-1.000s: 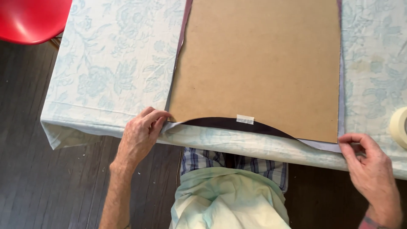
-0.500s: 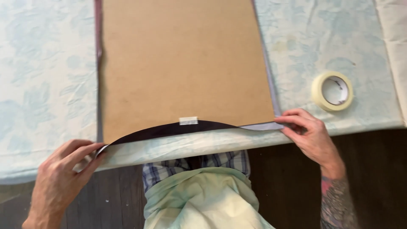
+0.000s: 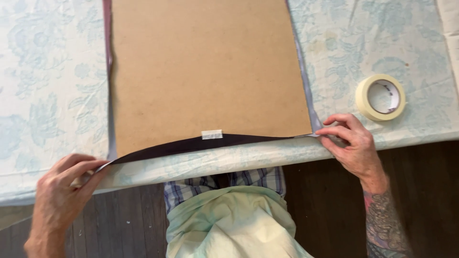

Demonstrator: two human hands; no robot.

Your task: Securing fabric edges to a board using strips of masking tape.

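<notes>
One dark fabric sheet (image 3: 201, 145), lying under one brown board (image 3: 205, 71) at the counter's near edge; its folded-up hem runs left to right between my hands. One strip of tape (image 3: 212, 134) pins the hem at mid-edge. Left hand (image 3: 60, 196): grip pinched on the near-left corner. Right hand (image 3: 351, 141): grip pinched on the near-right corner. One tape roll (image 3: 380, 97) just beyond the right hand, on the floral-clothed counter (image 3: 48, 95).

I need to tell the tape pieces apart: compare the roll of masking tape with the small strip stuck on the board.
The roll of masking tape is a thick cream ring lying loose on the tablecloth; the tape strip is a short flat rectangle, stuck across the dark fabric and brown board. Both are pale cream.
</notes>
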